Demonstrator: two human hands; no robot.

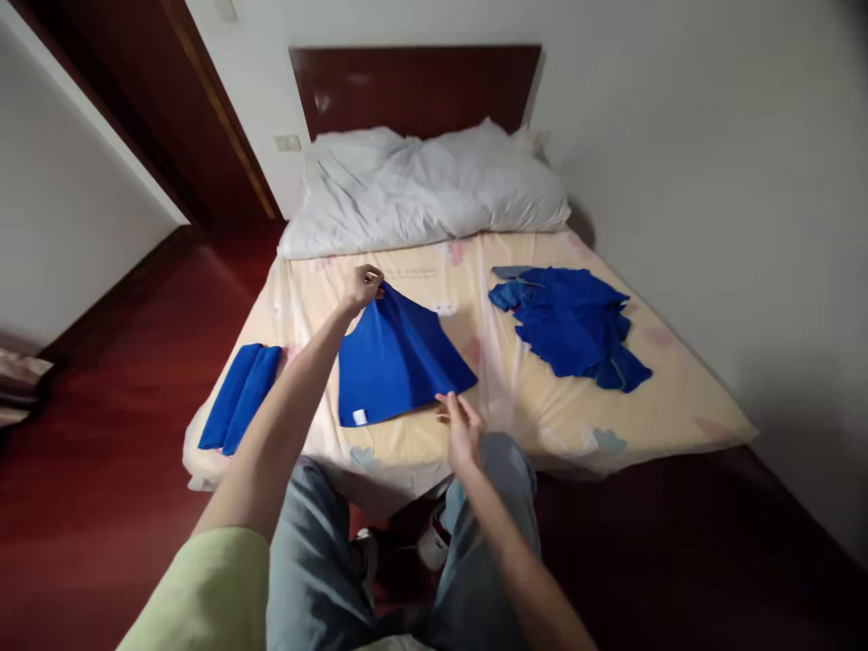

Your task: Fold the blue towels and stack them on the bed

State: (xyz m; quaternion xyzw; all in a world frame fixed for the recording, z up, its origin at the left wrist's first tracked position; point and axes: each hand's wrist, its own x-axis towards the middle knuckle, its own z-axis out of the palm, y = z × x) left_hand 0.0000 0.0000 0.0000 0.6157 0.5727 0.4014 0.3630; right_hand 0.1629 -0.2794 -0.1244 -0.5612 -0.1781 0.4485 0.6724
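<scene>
A blue cloth (403,357) with a small white tag at its near left corner is spread on the bed in front of me. My left hand (366,284) pinches its far edge and lifts it, so folds run down from the fingers. At the near right edge, the thumb and fingers of my right hand (465,427) close on the hem. Left of my forearm lie folded blue cloths (242,398), side by side. A loose heap of blue cloths (573,321) sits on the right part of the bed.
The bed (535,420) has a cream flowered cover under clear plastic. White pillows or bedding (434,185) lie against the dark wooden headboard (420,86). A white wall (705,181) flanks the right side; a dark door (183,117) stands at the back left.
</scene>
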